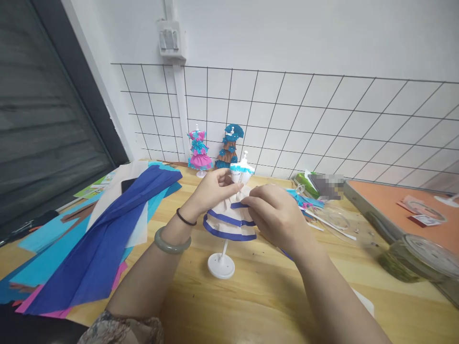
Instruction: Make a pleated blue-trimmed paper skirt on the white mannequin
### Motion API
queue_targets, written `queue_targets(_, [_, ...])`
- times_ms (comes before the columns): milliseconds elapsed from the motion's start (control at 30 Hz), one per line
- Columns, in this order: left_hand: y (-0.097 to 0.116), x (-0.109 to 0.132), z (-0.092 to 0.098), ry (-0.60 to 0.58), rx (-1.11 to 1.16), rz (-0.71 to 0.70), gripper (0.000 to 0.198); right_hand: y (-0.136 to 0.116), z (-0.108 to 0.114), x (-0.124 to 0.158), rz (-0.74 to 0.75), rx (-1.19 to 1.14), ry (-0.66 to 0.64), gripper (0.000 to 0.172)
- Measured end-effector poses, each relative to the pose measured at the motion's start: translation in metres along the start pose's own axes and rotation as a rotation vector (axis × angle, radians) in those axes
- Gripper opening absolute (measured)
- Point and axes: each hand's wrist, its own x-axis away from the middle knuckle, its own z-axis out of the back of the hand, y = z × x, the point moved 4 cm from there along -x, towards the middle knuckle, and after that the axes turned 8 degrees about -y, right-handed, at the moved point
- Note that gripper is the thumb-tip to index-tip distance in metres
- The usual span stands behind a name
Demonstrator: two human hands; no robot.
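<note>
A small mannequin (243, 167) on a white round stand (221, 265) wears a cream paper dress (228, 220) trimmed with dark blue bands. My left hand (211, 191) grips the mannequin's waist, fingers wrapped round it. My right hand (274, 214) pinches a thin dark blue strip (239, 205) against the skirt, and the strip's end trails below the wrist. A green bangle and a black hair tie sit on my left wrist.
Sheets of blue, cyan, white and pink tissue paper (96, 243) lie at the left on the wooden table (258, 296). Two finished paper dresses, pink (199, 154) and teal-brown (229, 145), stand by the wire grid. Plastic packets, a glass jar (416, 258) and an orange tray (394, 200) are at the right.
</note>
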Motion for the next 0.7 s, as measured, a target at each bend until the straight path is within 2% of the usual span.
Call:
queue_targets(133, [0.002,0.000,0.003,0.013,0.028,-0.005,0.022,-0.006,0.003,0.000,0.060,0.079,0.031,0.017])
queue_targets(300, [0.001,0.000,0.005,0.015,0.065,0.006,0.030,-0.010,0.002,-0.002,0.068,0.060,-0.006,0.018])
queue_targets(367, [0.002,0.000,0.006,0.011,0.063,0.003,0.031,-0.010,0.003,-0.002,0.056,-0.010,-0.038,0.017])
queue_targets(467, [0.005,0.002,0.008,0.000,0.047,-0.007,0.032,-0.007,0.012,-0.001,0.014,-0.240,-0.034,0.014])
queue_targets(533, [0.006,0.004,0.008,-0.024,0.026,-0.006,0.034,0.001,0.018,0.000,-0.073,-0.419,-0.001,0.014])
queue_targets(600, [0.007,0.006,0.007,-0.060,0.027,0.012,0.044,0.014,0.018,0.003,-0.247,-0.544,0.006,0.015])
queue_targets(700, [0.006,0.007,0.005,-0.106,0.069,0.055,0.071,0.033,0.002,0.008,-0.524,-0.699,-0.106,0.024])
